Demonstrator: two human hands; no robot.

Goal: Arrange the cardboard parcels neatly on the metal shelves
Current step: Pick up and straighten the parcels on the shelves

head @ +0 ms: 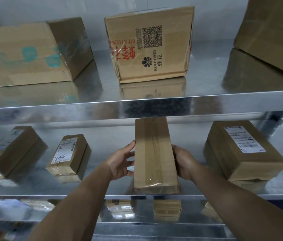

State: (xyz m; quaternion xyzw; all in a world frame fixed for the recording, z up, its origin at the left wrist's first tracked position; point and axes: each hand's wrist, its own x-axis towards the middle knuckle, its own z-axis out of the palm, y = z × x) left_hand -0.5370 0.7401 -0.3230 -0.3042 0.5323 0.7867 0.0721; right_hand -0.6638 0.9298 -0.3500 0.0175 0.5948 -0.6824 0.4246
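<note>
Your left hand (120, 161) and right hand (183, 162) clasp the long sides of the narrow, tape-sealed brown cardboard parcel (154, 153) at frame centre. Its long axis points straight into the shiny metal middle shelf (113, 134) (both hands equally near).

Two bare forearms (78, 202), bare left hand (120, 163), bare right hand (185, 162)

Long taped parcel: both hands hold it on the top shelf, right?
Wrong shelf. The head view shows the left hand and right hand holding the long taped parcel on the middle shelf, one level below the Bee & Flower box.
</note>
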